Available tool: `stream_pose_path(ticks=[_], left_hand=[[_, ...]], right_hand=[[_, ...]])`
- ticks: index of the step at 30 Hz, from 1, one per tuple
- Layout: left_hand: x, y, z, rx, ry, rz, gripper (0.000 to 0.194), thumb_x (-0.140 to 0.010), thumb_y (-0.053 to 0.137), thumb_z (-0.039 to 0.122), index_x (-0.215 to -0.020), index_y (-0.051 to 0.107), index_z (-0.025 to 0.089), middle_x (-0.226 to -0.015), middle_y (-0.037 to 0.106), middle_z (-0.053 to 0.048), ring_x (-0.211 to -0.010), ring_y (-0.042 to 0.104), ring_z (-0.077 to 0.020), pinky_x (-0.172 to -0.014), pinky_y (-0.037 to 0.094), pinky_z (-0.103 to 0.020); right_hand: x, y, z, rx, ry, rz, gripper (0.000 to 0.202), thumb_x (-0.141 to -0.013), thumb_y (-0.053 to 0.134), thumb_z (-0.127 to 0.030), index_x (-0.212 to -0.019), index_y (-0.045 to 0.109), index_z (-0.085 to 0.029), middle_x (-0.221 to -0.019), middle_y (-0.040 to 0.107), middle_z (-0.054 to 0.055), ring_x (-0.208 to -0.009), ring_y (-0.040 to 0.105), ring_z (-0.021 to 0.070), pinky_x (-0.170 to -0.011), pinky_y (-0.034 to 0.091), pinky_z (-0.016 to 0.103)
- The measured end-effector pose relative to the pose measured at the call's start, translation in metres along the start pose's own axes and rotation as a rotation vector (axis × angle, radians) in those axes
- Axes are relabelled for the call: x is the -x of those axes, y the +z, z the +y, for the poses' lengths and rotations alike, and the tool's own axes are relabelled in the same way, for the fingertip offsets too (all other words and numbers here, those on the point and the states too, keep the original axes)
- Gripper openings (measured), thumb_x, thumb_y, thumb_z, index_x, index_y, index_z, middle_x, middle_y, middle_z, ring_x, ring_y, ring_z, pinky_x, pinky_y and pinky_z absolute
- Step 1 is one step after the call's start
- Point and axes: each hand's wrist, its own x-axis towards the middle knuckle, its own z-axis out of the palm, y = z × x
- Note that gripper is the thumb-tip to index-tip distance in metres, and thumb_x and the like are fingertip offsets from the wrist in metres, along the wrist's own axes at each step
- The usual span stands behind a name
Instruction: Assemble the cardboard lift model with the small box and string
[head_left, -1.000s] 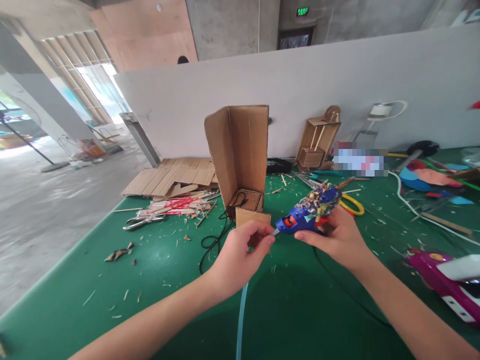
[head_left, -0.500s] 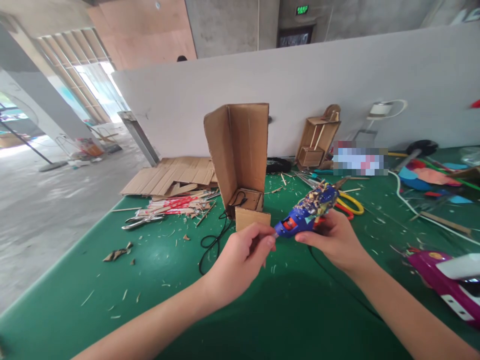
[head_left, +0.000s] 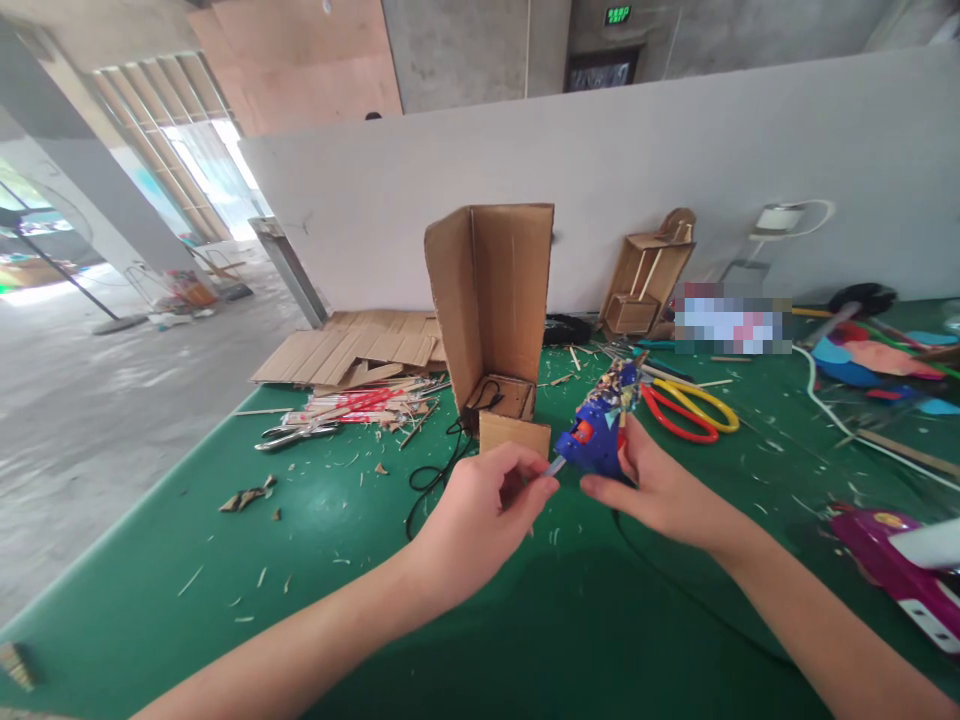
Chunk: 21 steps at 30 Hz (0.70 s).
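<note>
A blue glue gun [head_left: 598,437], crusted with debris along its front, is gripped in my right hand [head_left: 660,480]. Its nozzle end points away, up and to the right. My left hand [head_left: 495,510] pinches a translucent glue stick [head_left: 556,466] where it enters the back of the gun. Just beyond my left hand stands a tall cardboard structure [head_left: 510,290] with a small cardboard box [head_left: 516,434] at its foot. A dark cable [head_left: 427,478] lies looped beside that foot. Right of the gun rest red-and-yellow-handled scissors [head_left: 686,405].
Cardboard sheets [head_left: 352,345], red-and-white packaged sticks [head_left: 360,402] and silver scissors [head_left: 296,433] lie at left. Another cardboard piece [head_left: 645,280] leans on the white partition [head_left: 375,210]. A purple device [head_left: 885,560] is at right. Scraps dot the green tabletop [head_left: 337,600].
The glue gun has swung to point more away from me, and more of the glue stick shows behind it. The scissors' handles are now uncovered. The view has shifted slightly left.
</note>
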Motion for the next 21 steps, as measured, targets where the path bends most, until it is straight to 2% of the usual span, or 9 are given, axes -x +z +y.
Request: stream_pose_path(ticks=[2, 3, 7, 9, 12, 13, 15, 18, 21], left_hand=[[0.002, 0.002, 0.002, 0.026, -0.026, -0.010, 0.016, -0.086, 0.054, 0.035, -0.086, 0.059, 0.019, -0.066, 0.057, 0.003, -0.054, 0.052, -0.0092, -0.051, 0.041, -0.022], [0.003, 0.003, 0.003, 0.019, -0.032, -0.022, 0.016, -0.085, 0.055, 0.034, -0.086, 0.059, 0.019, -0.066, 0.057, 0.003, -0.055, 0.053, -0.0096, -0.052, 0.041, -0.022], [0.006, 0.002, 0.003, -0.062, 0.026, -0.073, 0.016, -0.084, 0.057, 0.033, -0.091, 0.061, 0.019, -0.081, 0.065, -0.001, -0.073, 0.060, -0.0135, -0.063, 0.046, -0.024], [0.004, -0.003, -0.008, -0.120, 0.055, 0.029, 0.019, -0.086, 0.054, 0.035, -0.096, 0.057, 0.019, -0.090, 0.064, -0.003, -0.079, 0.060, -0.0142, -0.064, 0.046, -0.025], [-0.005, -0.012, -0.035, -0.214, -0.011, 0.328, 0.025, -0.085, 0.053, 0.036, -0.103, 0.048, 0.019, -0.100, 0.060, -0.005, -0.069, 0.057, -0.0119, -0.060, 0.046, -0.026], [-0.009, -0.015, -0.044, -0.226, -0.044, 0.361, 0.028, -0.085, 0.054, 0.036, -0.106, 0.046, 0.019, -0.106, 0.059, -0.006, -0.067, 0.057, -0.0112, -0.060, 0.046, -0.026], [-0.017, -0.019, -0.061, -0.210, -0.082, 0.331, 0.033, -0.083, 0.056, 0.034, -0.110, 0.045, 0.020, -0.114, 0.060, -0.007, -0.059, 0.055, -0.0093, -0.058, 0.046, -0.027], [-0.028, -0.020, -0.074, -0.197, -0.091, 0.268, 0.034, -0.080, 0.058, 0.033, -0.109, 0.046, 0.021, -0.117, 0.061, -0.006, -0.052, 0.052, -0.0079, -0.052, 0.043, -0.026], [-0.035, -0.019, -0.077, -0.210, -0.066, 0.220, 0.018, -0.080, 0.058, 0.029, -0.094, 0.053, 0.020, -0.092, 0.066, -0.002, -0.056, 0.054, -0.0102, -0.053, 0.042, -0.024]], right_hand=[[0.000, 0.001, 0.001, 0.165, -0.001, -0.055, 0.034, -0.078, 0.067, -0.026, -0.106, 0.049, -0.025, -0.089, 0.064, 0.002, -0.076, 0.065, 0.0167, -0.063, 0.056, 0.030], [0.000, 0.002, 0.002, 0.243, -0.005, -0.038, 0.032, -0.078, 0.065, -0.024, -0.105, 0.048, -0.024, -0.090, 0.063, 0.002, -0.078, 0.064, 0.0174, -0.066, 0.056, 0.032], [-0.002, 0.006, 0.007, 0.410, -0.003, 0.150, 0.033, -0.074, 0.056, -0.014, -0.104, 0.044, -0.021, -0.091, 0.056, 0.003, -0.080, 0.059, 0.0177, -0.073, 0.052, 0.036], [-0.003, 0.005, 0.007, 0.367, -0.005, 0.236, 0.038, -0.074, 0.059, -0.017, -0.107, 0.040, -0.022, -0.092, 0.056, 0.003, -0.076, 0.059, 0.0161, -0.069, 0.052, 0.033], [-0.005, -0.002, 0.006, 0.325, -0.036, 0.416, 0.034, -0.074, 0.067, -0.028, -0.098, 0.042, -0.023, -0.080, 0.057, -0.001, -0.063, 0.056, 0.0138, -0.059, 0.049, 0.029], [-0.006, -0.004, 0.006, 0.338, -0.055, 0.476, 0.033, -0.073, 0.069, -0.032, -0.092, 0.044, -0.023, -0.075, 0.056, -0.002, -0.060, 0.055, 0.0137, -0.057, 0.048, 0.029], [-0.006, -0.007, 0.007, 0.376, -0.090, 0.539, 0.031, -0.072, 0.072, -0.037, -0.087, 0.048, -0.023, -0.071, 0.057, -0.001, -0.061, 0.056, 0.0154, -0.059, 0.049, 0.031], [-0.005, -0.007, 0.009, 0.350, -0.073, 0.512, 0.028, -0.076, 0.069, -0.043, -0.090, 0.057, -0.022, -0.079, 0.064, 0.004, -0.065, 0.061, 0.0182, -0.061, 0.050, 0.033], [-0.002, -0.001, 0.010, 0.209, 0.038, 0.376, 0.031, -0.083, 0.060, -0.047, -0.097, 0.062, -0.018, -0.080, 0.067, 0.006, -0.053, 0.057, 0.0143, -0.050, 0.048, 0.030]])
